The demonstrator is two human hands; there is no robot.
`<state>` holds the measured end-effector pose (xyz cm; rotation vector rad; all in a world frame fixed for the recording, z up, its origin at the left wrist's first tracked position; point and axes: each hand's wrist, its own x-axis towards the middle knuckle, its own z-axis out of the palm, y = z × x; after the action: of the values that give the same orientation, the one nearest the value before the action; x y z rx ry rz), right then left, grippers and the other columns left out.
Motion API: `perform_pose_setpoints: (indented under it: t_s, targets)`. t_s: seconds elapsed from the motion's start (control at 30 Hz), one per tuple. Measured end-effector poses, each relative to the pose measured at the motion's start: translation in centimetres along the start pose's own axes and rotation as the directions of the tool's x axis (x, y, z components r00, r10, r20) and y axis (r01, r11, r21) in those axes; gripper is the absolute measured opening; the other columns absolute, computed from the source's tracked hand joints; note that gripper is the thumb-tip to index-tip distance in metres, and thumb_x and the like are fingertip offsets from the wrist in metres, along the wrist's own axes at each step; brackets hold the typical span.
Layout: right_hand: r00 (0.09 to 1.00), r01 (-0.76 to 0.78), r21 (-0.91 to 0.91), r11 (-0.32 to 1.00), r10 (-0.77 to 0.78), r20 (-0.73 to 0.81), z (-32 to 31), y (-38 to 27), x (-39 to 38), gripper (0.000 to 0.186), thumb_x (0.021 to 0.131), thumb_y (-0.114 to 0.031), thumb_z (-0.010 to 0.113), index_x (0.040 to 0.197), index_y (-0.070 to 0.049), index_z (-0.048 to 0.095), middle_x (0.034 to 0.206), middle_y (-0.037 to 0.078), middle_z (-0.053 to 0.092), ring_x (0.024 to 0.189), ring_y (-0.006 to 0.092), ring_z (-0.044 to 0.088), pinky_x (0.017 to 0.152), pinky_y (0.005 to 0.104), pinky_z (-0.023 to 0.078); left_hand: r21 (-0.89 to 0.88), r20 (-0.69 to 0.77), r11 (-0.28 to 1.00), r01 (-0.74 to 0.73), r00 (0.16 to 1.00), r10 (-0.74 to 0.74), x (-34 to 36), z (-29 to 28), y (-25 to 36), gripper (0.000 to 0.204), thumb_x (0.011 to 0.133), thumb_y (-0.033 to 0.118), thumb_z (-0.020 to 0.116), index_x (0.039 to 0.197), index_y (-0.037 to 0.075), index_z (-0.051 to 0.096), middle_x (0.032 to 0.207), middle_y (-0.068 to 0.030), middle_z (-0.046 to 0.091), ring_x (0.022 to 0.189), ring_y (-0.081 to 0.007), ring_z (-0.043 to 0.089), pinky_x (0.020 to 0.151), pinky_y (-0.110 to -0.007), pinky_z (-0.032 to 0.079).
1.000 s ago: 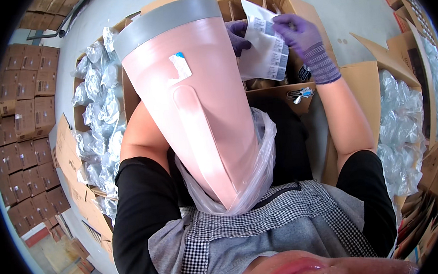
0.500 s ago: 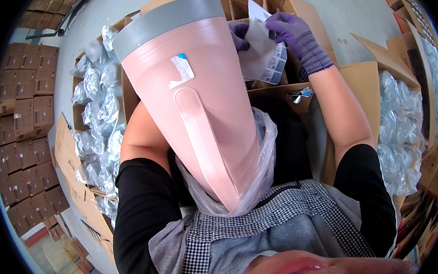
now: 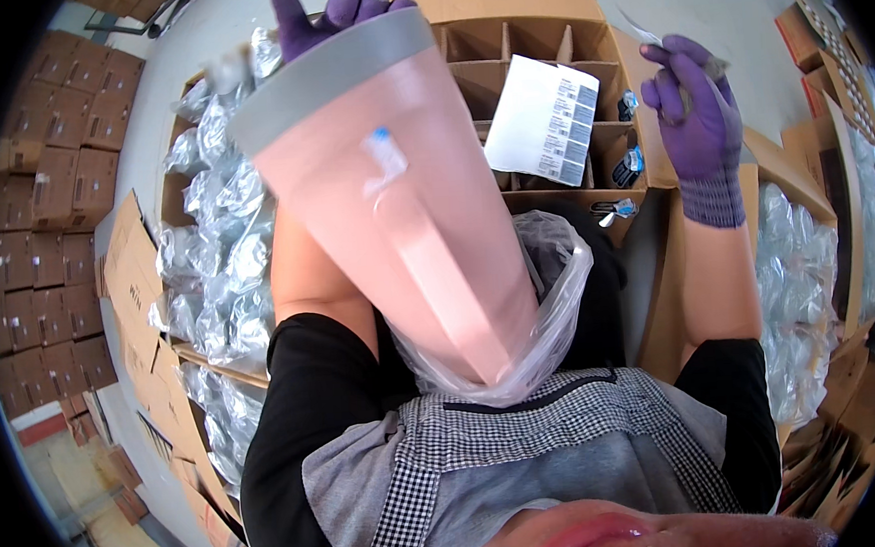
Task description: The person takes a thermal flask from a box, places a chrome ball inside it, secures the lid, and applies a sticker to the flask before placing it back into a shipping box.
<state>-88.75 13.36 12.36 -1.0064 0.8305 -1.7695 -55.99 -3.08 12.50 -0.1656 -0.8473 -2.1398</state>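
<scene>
A large pink cup-like vessel [image 3: 395, 226], blurred, with a grey rim, a moulded handle and a small sticker, leans in a translucent plastic bag [image 3: 552, 261] at my lap. My left hand [image 3: 337, 19], in a purple glove, grips it from behind the rim, mostly hidden. My right hand [image 3: 692, 97], also gloved, is raised at the right with curled fingertips pinching a thin pale piece [image 3: 643, 28], too small to make out clearly. A white sheet of printed labels [image 3: 538, 117] lies on the divided cardboard box [image 3: 513, 202] ahead, between my hands.
Boxes of plastic-wrapped items [image 3: 231, 251] flank me on left and right [image 3: 790, 302]. Flattened cardboard [image 3: 139, 312] leans at the left, with stacked cartons [image 3: 50, 327] beyond. More open cartons [image 3: 810, 60] stand at the far right on the grey floor.
The label sheet has left both hands and lies on the box. My left hand has moved up-left onto the vessel's rim, shifting it slightly. My right hand has moved right.
</scene>
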Motion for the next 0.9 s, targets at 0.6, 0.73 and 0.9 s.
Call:
perform_pose_setpoints:
  t_s: [0.6, 0.73, 0.9]
  targets:
    - [0.909, 0.273, -0.018, 0.962, -0.252, 0.331, 14.8, -7.7, -9.8, 0.037, 0.097, 0.002, 0.06, 0.135, 0.001, 0.057, 0.107, 0.01, 0.067, 0.078, 0.0112, 0.057, 0.074, 0.0277, 0.052, 0.378, 0.366, 0.925, -0.028, 0.923, -0.122, -1.5, 15.7, 1.1, 0.087, 0.098, 0.076, 0.035, 0.085, -0.002, 0.071, 0.075, -0.0137, 0.068, 0.079, -0.0295, 0.066, 0.082, -0.04, 0.053]
    - [0.848, 0.304, -0.152, 0.94, -0.195, 0.493, 14.7, -7.3, -10.9, 0.042, 0.096, 0.001, 0.064, 0.137, 0.0, 0.058, 0.109, 0.005, 0.068, 0.088, 0.0084, 0.062, 0.082, 0.0237, 0.052, 0.747, 0.133, 0.656, 0.106, 0.944, -0.303, -6.3, 18.0, 8.6, 0.102, 0.092, 0.083, 0.036, 0.097, -0.012, 0.072, 0.087, -0.0229, 0.073, 0.09, -0.0348, 0.072, 0.091, -0.041, 0.056]
    - [0.777, 0.446, -0.303, 0.842, -0.197, 0.598, 14.4, -7.2, -11.4, 0.053, 0.094, 0.0, 0.063, 0.146, 0.002, 0.052, 0.096, 0.004, 0.065, 0.082, 0.0082, 0.057, 0.075, 0.0227, 0.047, 0.948, 0.218, -0.221, -0.227, 0.974, -0.063, -11.0, 25.5, 3.3, 0.073, 0.078, 0.047, 0.077, 0.128, -0.004, 0.063, 0.122, -0.0136, 0.065, 0.116, -0.0265, 0.061, 0.108, -0.036, 0.043]
